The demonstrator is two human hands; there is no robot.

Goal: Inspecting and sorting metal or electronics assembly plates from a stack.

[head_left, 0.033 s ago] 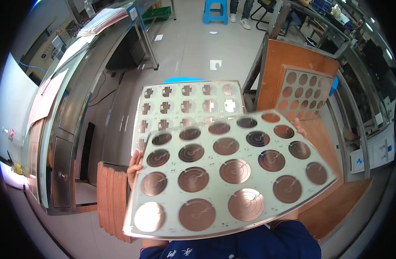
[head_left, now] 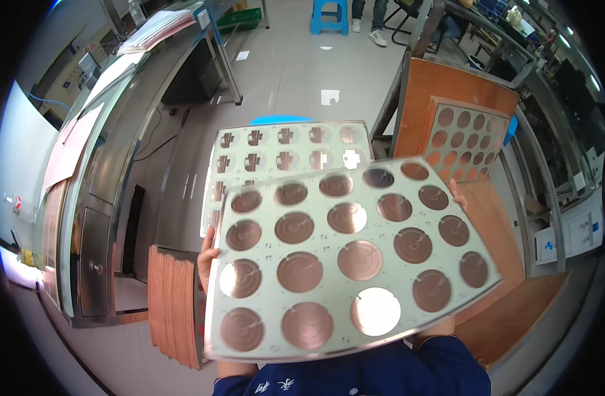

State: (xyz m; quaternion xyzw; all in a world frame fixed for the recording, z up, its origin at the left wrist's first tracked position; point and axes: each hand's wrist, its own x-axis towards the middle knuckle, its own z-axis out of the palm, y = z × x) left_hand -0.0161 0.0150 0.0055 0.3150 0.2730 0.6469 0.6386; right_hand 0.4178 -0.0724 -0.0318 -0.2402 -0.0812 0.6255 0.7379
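Observation:
A pale green circuit board panel [head_left: 319, 241] with rows of round copper pads is held up in front of my body, tilted with its printed face toward me. My left hand [head_left: 207, 257] grips its left edge, fingers showing at the rim. At the upper right edge, the fingertips of my right hand [head_left: 457, 193] are closed round the panel; the rest of that hand is behind it. Just beyond lies a second panel [head_left: 269, 148] with cross-shaped copper pads, its near part covered by the held one.
To the left, a stack of copper-edged boards [head_left: 172, 307] stands beside a metal workbench [head_left: 94, 264]. On the right, another round-pad panel [head_left: 470, 140] leans on a wooden rack [head_left: 457, 76]. A blue stool [head_left: 329, 20] and a person's legs [head_left: 368, 16] are farther off.
The held panel has turned slightly, its far edge rising and its near left corner shifting right. Bright reflections have moved to other pads. Both hands keep their hold.

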